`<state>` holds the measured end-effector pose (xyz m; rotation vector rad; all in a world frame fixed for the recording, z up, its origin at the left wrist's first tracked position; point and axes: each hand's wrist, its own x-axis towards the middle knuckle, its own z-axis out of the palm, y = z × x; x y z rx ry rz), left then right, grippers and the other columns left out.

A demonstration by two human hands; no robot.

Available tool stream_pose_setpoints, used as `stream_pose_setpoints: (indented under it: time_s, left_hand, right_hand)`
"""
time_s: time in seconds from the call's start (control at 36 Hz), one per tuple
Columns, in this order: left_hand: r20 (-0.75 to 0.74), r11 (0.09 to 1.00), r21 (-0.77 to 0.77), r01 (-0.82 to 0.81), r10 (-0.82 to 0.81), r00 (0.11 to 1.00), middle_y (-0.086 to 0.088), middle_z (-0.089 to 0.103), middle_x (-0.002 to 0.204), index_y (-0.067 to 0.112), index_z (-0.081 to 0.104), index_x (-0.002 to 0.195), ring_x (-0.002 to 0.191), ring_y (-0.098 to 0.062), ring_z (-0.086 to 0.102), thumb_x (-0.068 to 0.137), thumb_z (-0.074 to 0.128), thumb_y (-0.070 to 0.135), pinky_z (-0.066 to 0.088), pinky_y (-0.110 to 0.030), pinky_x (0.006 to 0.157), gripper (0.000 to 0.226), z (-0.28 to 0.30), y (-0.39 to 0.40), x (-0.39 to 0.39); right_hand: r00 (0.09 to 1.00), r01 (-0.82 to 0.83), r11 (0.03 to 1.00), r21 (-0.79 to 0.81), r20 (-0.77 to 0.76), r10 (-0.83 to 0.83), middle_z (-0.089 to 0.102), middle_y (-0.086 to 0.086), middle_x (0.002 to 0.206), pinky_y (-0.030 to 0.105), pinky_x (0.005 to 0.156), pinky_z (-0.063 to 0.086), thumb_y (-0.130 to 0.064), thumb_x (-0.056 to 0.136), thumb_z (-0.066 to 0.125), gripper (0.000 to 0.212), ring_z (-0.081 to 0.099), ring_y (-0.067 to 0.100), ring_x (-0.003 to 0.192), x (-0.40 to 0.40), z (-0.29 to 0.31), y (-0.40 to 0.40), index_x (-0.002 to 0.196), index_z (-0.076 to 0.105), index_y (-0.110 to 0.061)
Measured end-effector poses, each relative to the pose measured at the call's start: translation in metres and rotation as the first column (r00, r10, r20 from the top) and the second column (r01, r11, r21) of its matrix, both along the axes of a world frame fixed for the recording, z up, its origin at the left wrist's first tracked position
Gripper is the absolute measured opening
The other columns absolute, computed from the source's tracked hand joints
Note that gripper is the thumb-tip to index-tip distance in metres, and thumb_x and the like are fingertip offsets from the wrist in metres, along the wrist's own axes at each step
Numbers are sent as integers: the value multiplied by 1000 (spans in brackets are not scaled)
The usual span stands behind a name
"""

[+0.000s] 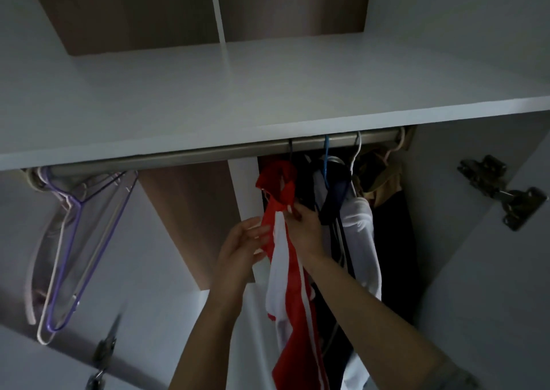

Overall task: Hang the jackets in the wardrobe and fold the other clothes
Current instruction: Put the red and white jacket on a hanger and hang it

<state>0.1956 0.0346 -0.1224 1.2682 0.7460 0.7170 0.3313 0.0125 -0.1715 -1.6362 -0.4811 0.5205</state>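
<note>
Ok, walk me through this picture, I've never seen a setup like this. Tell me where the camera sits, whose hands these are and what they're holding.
There is no machine here. The camera is worn on a person's head and looks up into an open wardrobe, so the two bare arms reaching in are that person's own.

A metal rail runs under a white shelf. Empty hangers dangle at its left end; several garments hang on the right.

Both hands work on a red and white jacket hanging from the rail. The right hand pinches its fabric near the collar. The left hand touches its edge with relaxed fingers.

A door hinge shows at far right.
</note>
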Motion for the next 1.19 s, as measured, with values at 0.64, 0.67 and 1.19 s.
stream_pose_setpoints:
  time_s: [0.64, 0.67, 1.19]
  left_hand:
    - [-12, 774, 27, 633, -633, 774, 13, 70, 104, 27, 67, 105, 100, 0, 64, 94, 53, 7, 51, -17, 82, 26, -46, -137, -103]
    - [-18, 745, 26, 666, -666, 746, 11, 69, 109, 26, 65, 107, 105, -2, 62, 94, 52, 6, 49, -22, 90, 27, -50, -151, -107]
    - [-85, -95, -52, 994, -991, -99, 7, 67, 115, 26, 63, 105, 112, -9, 61, 96, 50, 5, 47, -25, 89, 27, -53, -472, -243]
  right_hand:
    - [855, 519, 841, 152, -70, -514, 76, -5, 89, 16, 73, 52, 3, 89, 57, 27, 69, 3, 82, -225, -3, -273, 95, 73, -19]
    - [831, 556, 820, 136, -80, -551, 76, -5, 88, 17, 74, 53, 1, 89, 57, 26, 69, 3, 83, -238, -4, -288, 96, 72, -19]
    - [127, 989, 114, 89, -164, -978, 75, 8, 87, 21, 66, 53, -3, 94, 52, 26, 69, 16, 77, -505, -24, -568, 94, 74, -16]
